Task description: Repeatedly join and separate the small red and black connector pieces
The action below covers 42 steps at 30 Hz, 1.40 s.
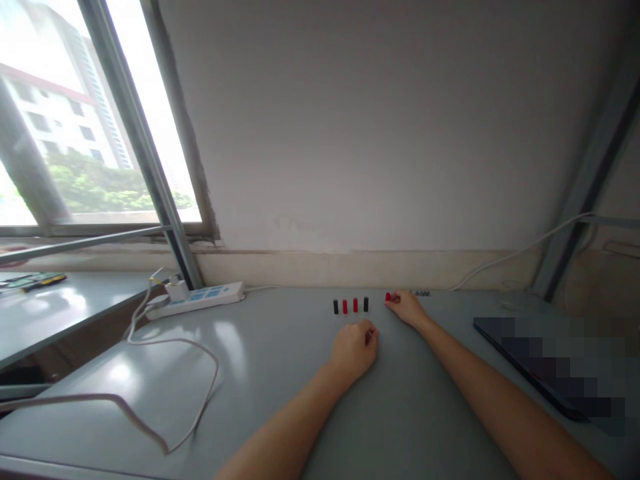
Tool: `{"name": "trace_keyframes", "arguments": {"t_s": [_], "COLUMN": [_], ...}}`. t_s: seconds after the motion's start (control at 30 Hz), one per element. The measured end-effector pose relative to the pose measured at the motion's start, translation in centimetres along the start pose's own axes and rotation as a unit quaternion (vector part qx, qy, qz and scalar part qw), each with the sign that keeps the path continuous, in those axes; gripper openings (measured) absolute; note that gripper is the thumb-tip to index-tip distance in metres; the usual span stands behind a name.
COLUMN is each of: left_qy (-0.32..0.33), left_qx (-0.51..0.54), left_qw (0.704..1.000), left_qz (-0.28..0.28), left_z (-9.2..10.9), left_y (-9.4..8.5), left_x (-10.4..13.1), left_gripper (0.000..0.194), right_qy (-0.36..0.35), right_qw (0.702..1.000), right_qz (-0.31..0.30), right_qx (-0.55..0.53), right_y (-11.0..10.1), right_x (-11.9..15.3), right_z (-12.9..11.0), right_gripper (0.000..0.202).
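Note:
Two black cylinders (336, 307) (366, 305) and two red ones (345, 307) (355, 305) stand upright in a short row on the grey table (270, 373), the black ones at the ends. To the right of the row, my right hand (406, 307) pinches another small red cylinder (388, 297) between its fingertips. My left hand (355, 347) rests nearer to me, just below the row, with its fingers curled closed; whether anything is inside them is hidden. Several small dark items (423, 293) lie behind my right hand, by the wall.
A white power strip (210, 298) with a plug sits at the back left, and its cable (215, 380) loops over the table's left side. A dark flat object (530, 373), partly pixelated, lies at the right. Metal posts (185, 253) rise at both sides.

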<state>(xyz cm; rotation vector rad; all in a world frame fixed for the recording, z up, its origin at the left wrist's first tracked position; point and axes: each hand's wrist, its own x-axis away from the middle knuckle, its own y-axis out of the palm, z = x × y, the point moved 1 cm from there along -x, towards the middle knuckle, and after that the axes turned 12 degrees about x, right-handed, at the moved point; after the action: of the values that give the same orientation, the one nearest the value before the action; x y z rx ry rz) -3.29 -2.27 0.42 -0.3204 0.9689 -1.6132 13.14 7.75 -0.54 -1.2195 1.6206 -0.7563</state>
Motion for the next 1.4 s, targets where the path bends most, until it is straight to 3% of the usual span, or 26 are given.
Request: {"name": "trace_keyframes", "arguments": {"t_s": [0.43, 0.73, 0.9, 1.07, 1.2, 1.4], "left_qy": [-0.009, -0.010, -0.020, -0.045, -0.052, -0.060], "left_qx": [-0.001, -0.007, -0.016, -0.043, -0.064, -0.048], "left_qw": [1.000, 1.000, 1.000, 0.998, 0.997, 0.997], "left_qz": [-0.005, -0.006, -0.004, 0.005, 0.002, 0.016], "left_z": [0.2, 0.0, 0.0, 0.0, 0.0, 0.0], "left_y": [0.1, 0.2, 0.0, -0.3, -0.4, -0.5], "left_x": [0.0, -0.1, 0.0, -0.1, -0.1, -0.1], "left_gripper": [0.025, 0.025, 0.025, 0.027, 0.027, 0.027], "right_qy": [-0.025, 0.007, 0.029, -0.025, -0.082, -0.052], "right_qw": [0.995, 0.993, 0.988, 0.987, 0.990, 0.994], "right_qz": [-0.046, -0.054, -0.051, -0.082, -0.095, -0.082], "right_qx": [0.085, 0.107, 0.144, 0.133, 0.063, 0.054], "right_y": [-0.4, -0.2, -1.3, -2.3, -1.5, 0.8], "right_x": [-0.4, -0.4, 0.4, 1.7, 2.6, 2.5], "right_z": [0.0, -0.4, 0.0, -0.7, -2.4, -4.4], "right_gripper": [0.008, 0.010, 0.015, 0.005, 0.015, 0.028]}}
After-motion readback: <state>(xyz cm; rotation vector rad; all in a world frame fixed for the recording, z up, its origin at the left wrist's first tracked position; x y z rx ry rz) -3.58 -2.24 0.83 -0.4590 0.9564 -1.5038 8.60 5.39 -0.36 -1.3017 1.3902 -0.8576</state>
